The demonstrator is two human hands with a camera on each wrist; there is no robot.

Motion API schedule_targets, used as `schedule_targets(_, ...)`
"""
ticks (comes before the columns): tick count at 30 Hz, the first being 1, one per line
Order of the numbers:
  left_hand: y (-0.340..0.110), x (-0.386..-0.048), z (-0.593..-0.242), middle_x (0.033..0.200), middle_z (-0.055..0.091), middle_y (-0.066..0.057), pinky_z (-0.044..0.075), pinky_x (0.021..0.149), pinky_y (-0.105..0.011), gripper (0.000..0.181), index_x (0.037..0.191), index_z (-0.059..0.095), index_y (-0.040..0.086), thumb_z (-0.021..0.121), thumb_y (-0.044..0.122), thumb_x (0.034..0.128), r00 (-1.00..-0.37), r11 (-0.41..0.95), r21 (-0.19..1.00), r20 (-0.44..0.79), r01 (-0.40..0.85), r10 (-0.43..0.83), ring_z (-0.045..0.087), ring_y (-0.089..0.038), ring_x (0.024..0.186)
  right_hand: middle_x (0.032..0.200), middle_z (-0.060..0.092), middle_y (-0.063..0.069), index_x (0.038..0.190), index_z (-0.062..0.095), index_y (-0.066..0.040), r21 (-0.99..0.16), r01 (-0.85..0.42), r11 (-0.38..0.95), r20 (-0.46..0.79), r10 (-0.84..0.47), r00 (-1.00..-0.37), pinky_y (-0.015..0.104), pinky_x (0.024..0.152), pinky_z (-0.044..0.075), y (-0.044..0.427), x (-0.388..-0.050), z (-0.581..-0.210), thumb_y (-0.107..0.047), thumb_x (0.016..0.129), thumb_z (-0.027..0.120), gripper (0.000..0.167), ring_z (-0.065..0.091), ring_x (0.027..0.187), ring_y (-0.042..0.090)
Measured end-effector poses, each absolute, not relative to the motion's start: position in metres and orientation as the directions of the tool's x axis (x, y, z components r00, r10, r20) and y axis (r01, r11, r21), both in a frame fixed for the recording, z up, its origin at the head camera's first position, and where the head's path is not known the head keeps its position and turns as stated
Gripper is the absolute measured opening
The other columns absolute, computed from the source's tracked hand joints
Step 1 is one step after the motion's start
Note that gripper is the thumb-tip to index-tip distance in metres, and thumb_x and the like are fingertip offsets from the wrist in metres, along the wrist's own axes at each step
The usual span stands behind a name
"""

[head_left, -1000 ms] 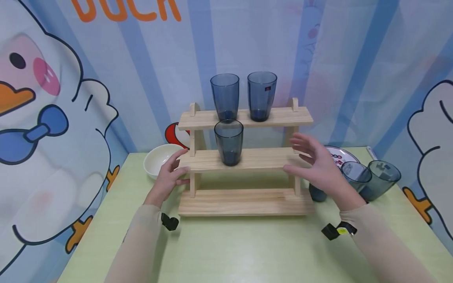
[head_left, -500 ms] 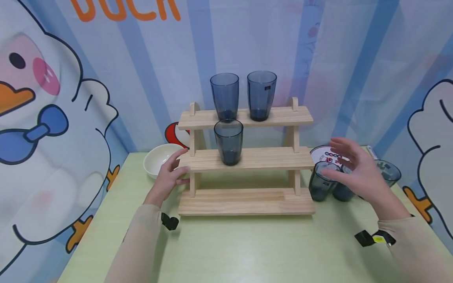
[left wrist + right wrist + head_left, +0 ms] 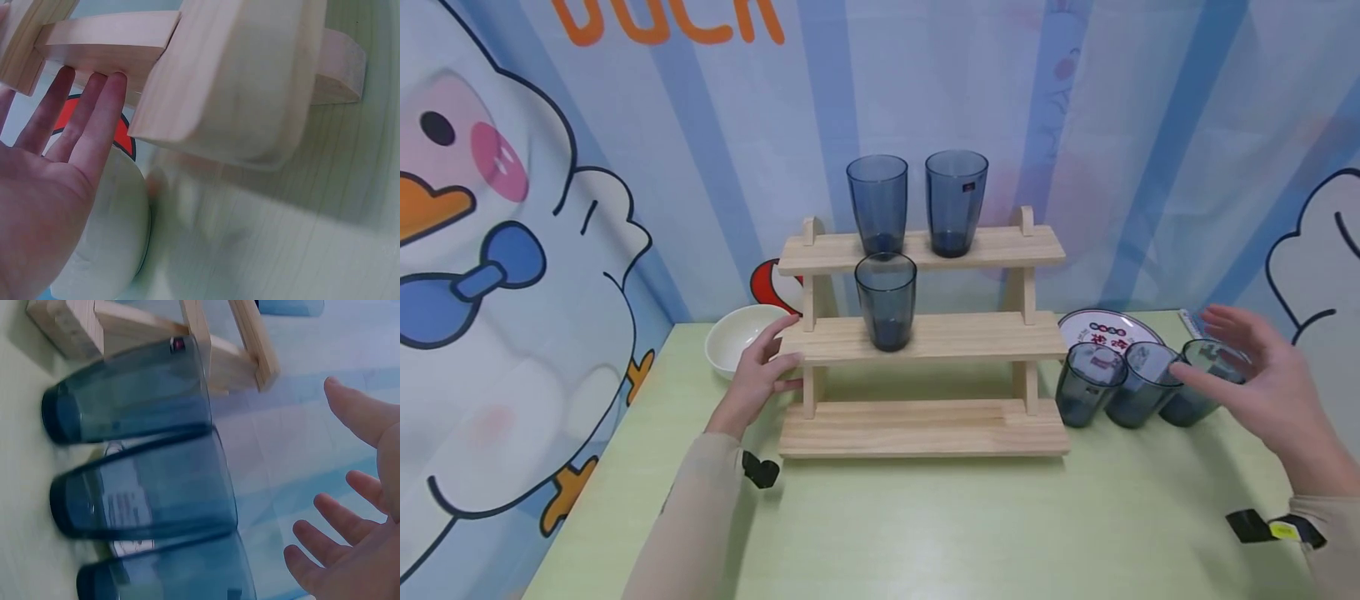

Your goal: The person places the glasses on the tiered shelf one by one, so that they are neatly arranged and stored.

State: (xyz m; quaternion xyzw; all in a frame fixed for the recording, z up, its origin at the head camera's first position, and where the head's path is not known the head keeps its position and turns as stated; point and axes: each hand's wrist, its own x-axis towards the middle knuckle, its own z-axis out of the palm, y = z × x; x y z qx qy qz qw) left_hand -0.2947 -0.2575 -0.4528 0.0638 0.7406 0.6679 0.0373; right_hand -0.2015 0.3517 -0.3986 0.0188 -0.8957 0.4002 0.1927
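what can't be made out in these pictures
Label on the top right glass: head view, too small to read.
Plate, lower part: head view, behind the table glasses.
Bowl, one side: left wrist view, behind the left hand.
Outermost glass: right wrist view, cut off by the bottom edge.

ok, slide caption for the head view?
Left hand at a three-tier wooden rack bearing three glasses, right hand near three more glasses on the table.

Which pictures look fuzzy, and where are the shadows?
Head: mostly clear, with a soft shadow on the table beside the left sleeve; left wrist: nearest shelf end blurred, dark shadow on the table; right wrist: hazy, bluish, glasses soft-edged.
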Motion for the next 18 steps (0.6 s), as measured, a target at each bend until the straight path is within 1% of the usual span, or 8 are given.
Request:
schedule_targets(3,-0.257,-0.294,-0.451,0.157,0.042,-0.021,0.058,0.094,-0.059,0.067,0.164,0.037,0.023,0.063,0.014,0.1030,-0.989,0.102,0.994,0.027,0.042,0.142,0.052,-0.046,0.135,0.169,0.032,0.018,0.167,0.028,-0.023,-0.704,-0.160,0.692,0.367,0.162,-0.916,0.040,0.131,0.021,0.364,-0.202,-0.405,-0.021,0.098,0.076,0.085,0.030,0.156,0.033)
schedule_targets(4,-0.257,-0.293,-0.451,0.158,0.042,-0.021,0.058,0.094,-0.059,0.067,0.164,0.036,0.023,0.063,0.014,0.1031,-0.990,0.103,0.994,0.026,0.041,0.141,0.052,-0.046,0.135,0.169,0.031,0.018,0.168,0.027,-0.021,-0.703,-0.146,0.696,0.365,0.177,-0.914,0.041,0.131,0.021,0.368,-0.202,-0.407,-0.022,0.098,0.075,0.085,0.029,0.156,0.034)
schedule_targets(5,-0.257,-0.293,-0.451,0.158,0.042,-0.021,0.058,0.095,-0.059,0.067,0.164,0.036,0.023,0.063,0.014,0.1032,-0.990,0.102,0.994,0.026,0.041,0.140,0.051,-0.046,0.136,0.170,0.030,0.019,0.168,0.026,-0.020,-0.707,-0.135,0.694,0.361,0.191,-0.913,0.047,0.131,0.020,0.371,-0.202,-0.409,-0.023,0.099,0.074,0.084,0.027,0.156,0.038)
schedule_targets(9,-0.257,-0.293,-0.450,0.158,0.042,-0.022,0.058,0.094,-0.059,0.067,0.164,0.036,0.022,0.062,0.013,0.1032,-0.990,0.104,0.994,0.028,0.042,0.136,0.051,-0.046,0.136,0.171,0.025,0.022,0.168,0.023,-0.014,-0.726,-0.090,0.682,0.337,0.238,-0.911,0.061,0.128,0.017,0.382,-0.203,-0.418,-0.026,0.099,0.073,0.086,0.023,0.156,0.045)
schedule_targets(14,-0.257,-0.293,-0.451,0.158,0.042,-0.022,0.058,0.094,-0.060,0.067,0.164,0.036,0.022,0.063,0.014,0.1030,-0.990,0.104,0.994,0.025,0.039,0.138,0.052,-0.046,0.135,0.172,0.019,0.024,0.169,0.019,-0.011,-0.746,-0.053,0.663,0.301,0.266,-0.916,0.064,0.127,0.015,0.392,-0.205,-0.429,-0.028,0.100,0.072,0.089,0.018,0.156,0.049)
schedule_targets(18,-0.257,-0.294,-0.452,0.157,0.043,-0.022,0.058,0.094,-0.060,0.067,0.164,0.037,0.022,0.063,0.014,0.1027,-0.990,0.105,0.994,0.025,0.040,0.135,0.052,-0.046,0.135,0.172,0.013,0.027,0.169,0.013,-0.008,-0.744,-0.037,0.667,0.261,0.239,-0.935,0.071,0.122,0.016,0.401,-0.208,-0.434,-0.027,0.100,0.072,0.093,0.016,0.154,0.056)
